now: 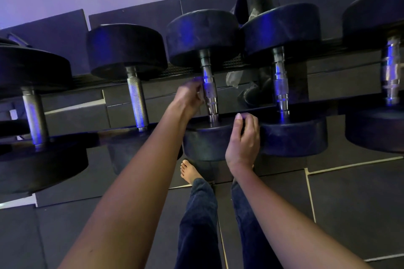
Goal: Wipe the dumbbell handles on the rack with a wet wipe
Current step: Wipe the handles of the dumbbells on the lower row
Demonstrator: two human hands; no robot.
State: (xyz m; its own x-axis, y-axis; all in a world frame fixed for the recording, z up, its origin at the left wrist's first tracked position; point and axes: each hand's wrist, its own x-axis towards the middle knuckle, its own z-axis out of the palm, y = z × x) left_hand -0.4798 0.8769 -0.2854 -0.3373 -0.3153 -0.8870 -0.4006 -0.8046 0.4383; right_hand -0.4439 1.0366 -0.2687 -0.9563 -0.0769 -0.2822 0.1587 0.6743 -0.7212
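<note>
Chrome dumbbell handle lying across the rack, mid-row; left hand against its left side, fingers curled, blurred, grip round it or not: cannot tell; right hand, grip clamped on the near head, thumb raised; neighbouring dumbbells either side; bare foot on floor mats.

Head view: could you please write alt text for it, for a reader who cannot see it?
A person's left hand reaches the steel handle of the middle dumbbell on a rack, while the right hand grips its near rubber head. Four more dumbbells flank it; no wipe is clearly visible.
</note>
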